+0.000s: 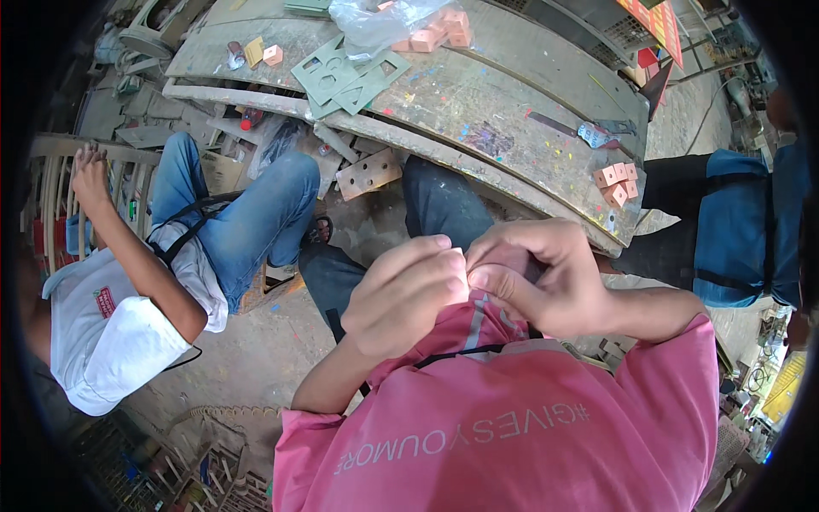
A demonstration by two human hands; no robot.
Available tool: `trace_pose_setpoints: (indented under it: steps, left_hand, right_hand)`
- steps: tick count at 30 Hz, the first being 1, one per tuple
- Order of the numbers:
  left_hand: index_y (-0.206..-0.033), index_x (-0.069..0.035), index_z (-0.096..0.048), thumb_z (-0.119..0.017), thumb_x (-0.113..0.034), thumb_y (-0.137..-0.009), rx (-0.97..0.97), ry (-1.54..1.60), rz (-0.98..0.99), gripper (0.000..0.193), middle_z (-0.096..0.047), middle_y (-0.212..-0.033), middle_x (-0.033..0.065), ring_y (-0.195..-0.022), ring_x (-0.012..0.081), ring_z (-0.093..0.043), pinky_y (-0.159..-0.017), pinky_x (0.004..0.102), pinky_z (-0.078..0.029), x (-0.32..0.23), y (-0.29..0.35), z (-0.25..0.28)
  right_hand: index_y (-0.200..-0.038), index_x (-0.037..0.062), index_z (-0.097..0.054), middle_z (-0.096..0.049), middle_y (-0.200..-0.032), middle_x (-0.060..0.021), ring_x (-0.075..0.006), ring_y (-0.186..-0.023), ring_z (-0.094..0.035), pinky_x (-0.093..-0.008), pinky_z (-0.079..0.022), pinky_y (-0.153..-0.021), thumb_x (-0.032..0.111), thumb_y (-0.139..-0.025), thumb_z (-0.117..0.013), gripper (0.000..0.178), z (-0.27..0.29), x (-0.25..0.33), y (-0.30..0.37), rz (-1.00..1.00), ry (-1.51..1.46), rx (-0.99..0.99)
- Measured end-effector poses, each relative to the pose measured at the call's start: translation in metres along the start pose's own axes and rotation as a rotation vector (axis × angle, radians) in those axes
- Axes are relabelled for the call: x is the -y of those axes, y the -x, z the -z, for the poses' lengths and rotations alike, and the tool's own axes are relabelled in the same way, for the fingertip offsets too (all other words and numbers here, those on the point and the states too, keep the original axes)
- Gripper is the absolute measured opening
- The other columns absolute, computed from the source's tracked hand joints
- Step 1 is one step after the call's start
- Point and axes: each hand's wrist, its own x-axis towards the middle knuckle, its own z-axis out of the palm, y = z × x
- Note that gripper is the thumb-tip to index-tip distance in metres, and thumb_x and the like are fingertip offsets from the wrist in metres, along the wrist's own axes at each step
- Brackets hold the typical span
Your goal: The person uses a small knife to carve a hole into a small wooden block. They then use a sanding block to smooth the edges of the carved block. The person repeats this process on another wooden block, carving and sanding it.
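Close in front of my pink shirt, my two hands meet over a small pale piece (463,256) that looks like a wooden block. Most of it is hidden by fingers. My left hand (401,294) is closed round it, the back of the hand facing up. Against its edge, the thumb and forefinger of my right hand (546,277) are pressed together in a pinch. Whatever else the right hand holds does not show. Past my hands, a cluster of small drilled wooden blocks (616,183) lies on the near right corner of the worn worktable (503,128).
On the table are green cut-out plates (350,75), a clear plastic bag (384,21), more wooden blocks (439,32) and a dark flat tool (553,124). A person in jeans (230,205) sits at my left. Another, in blue cloth (738,222), is at my right.
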Motion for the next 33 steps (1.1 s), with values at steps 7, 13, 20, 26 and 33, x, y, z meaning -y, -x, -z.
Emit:
trace_pose_setpoints:
  steps: [7, 13, 20, 26, 33]
  left_hand:
    - [-0.104, 0.005, -0.061, -0.079, 0.001, -0.071, 0.008, 0.262, 0.424, 0.037, -0.067, -0.097, 0.017, -0.088, 0.0257, -0.067, -0.076, 0.0325, -0.056, -0.014, 0.0, 0.003]
    - [-0.115, 0.011, -0.056, -0.056, -0.017, -0.098, 0.174, 1.539, 1.432, 0.033, -0.065, -0.094, 0.0139, -0.076, 0.0176, -0.063, -0.068, 0.0298, -0.053, -0.006, 0.0, 0.01]
    - [-0.103, 0.004, -0.062, -0.068, 0.002, -0.083, -0.013, 0.149, 0.355, 0.021, -0.067, -0.093, 0.0149, -0.086, 0.028, -0.067, -0.075, 0.0369, -0.056, -0.005, -0.003, -0.009]
    - [-0.108, 0.002, -0.051, -0.069, 0.016, -0.074, -0.296, 0.451, 0.378, 0.041, -0.058, -0.115, 0.0224, -0.108, 0.037, -0.062, -0.083, 0.04, -0.059, -0.001, 0.006, -0.02]
    - [-0.12, 0.001, -0.042, -0.07, 0.016, -0.074, -0.275, 0.795, 0.422, 0.056, -0.05, -0.12, 0.0219, -0.116, 0.0392, -0.056, -0.086, 0.0387, -0.059, -0.002, 0.008, -0.019]
  right_hand:
    - [-0.091, -0.0038, -0.065, -0.06, -0.072, -0.0142, -0.0127, -0.054, -0.051, -0.0239, -0.038, -0.042, -0.005, -0.08, -0.065, 0.011, 0.003, -0.011, -0.002, 0.373, 0.277, 0.027]
    - [-0.086, -0.011, -0.064, -0.062, -0.087, -0.021, -0.0191, -0.057, -0.055, -0.0276, -0.044, -0.038, 0.003, -0.061, -0.069, 0.03, 0.029, -0.005, -0.014, 0.961, 0.814, 0.348]
    - [-0.091, -0.0088, -0.063, -0.062, -0.082, -0.0134, -0.0154, -0.055, -0.054, -0.0249, -0.041, -0.04, 0.006, -0.076, -0.069, 0.022, 0.018, -0.006, -0.003, 0.258, 0.351, 0.143]
    - [-0.096, -0.0038, -0.06, -0.052, -0.063, -0.001, -0.0038, -0.055, -0.047, -0.0221, -0.033, -0.041, 0.013, -0.095, -0.06, 0.017, 0.014, 0.021, -0.014, -0.59, -0.747, -0.004]
    - [-0.097, -0.004, -0.063, -0.062, -0.087, -0.0112, -0.0168, -0.072, -0.061, -0.024, -0.049, -0.058, -0.005, -0.085, -0.061, 0.012, 0.017, 0.028, -0.004, 0.272, 0.246, -0.059]
